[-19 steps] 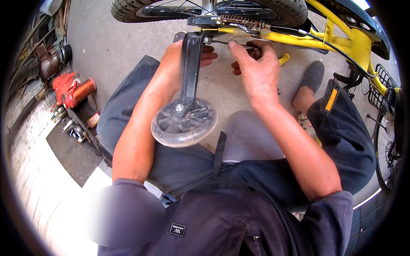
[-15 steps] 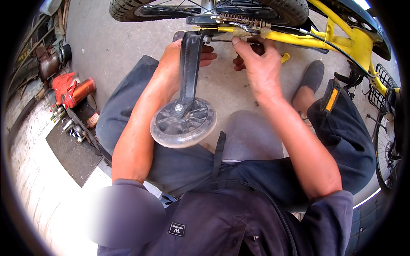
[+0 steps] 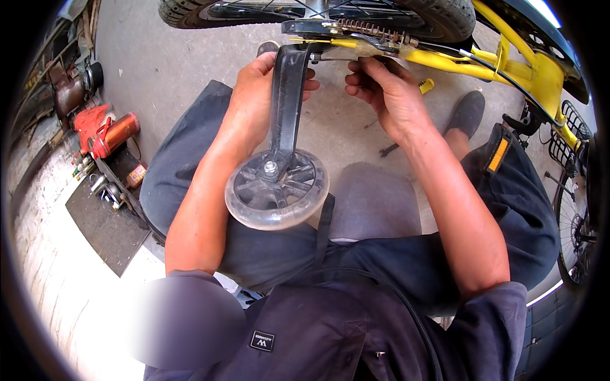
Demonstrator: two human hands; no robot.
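A black bracket (image 3: pixel 289 101) hangs from the rear axle of a yellow bicycle and carries a training wheel (image 3: pixel 277 189) with a clear tyre. My left hand (image 3: pixel 249 98) is curled behind that bracket, its thumb on the left side and fingertips showing on the right. Under the yellow frame tube (image 3: pixel 438 61), my right hand (image 3: pixel 393 92) has its thumb and forefinger pinched beside a thin metal bar (image 3: pixel 337 60) that runs toward the axle nut. What sits in this pinch is hidden. The other fingers are bent.
A rusty spring (image 3: pixel 375 30) and the rear tyre (image 3: pixel 445 19) lie above my hands. On the floor are a dark tool (image 3: pixel 388 150) and a small yellow piece (image 3: pixel 426 85). To the left stand a red cylinder (image 3: pixel 122 132) and toolbox; another bicycle's wheel (image 3: pixel 572 219) is at right.
The bicycle's rear end and training wheel have shifted slightly right and down in view. My right hand has moved slightly right, still pinched. A dark tool on the floor now shows beside my right wrist.
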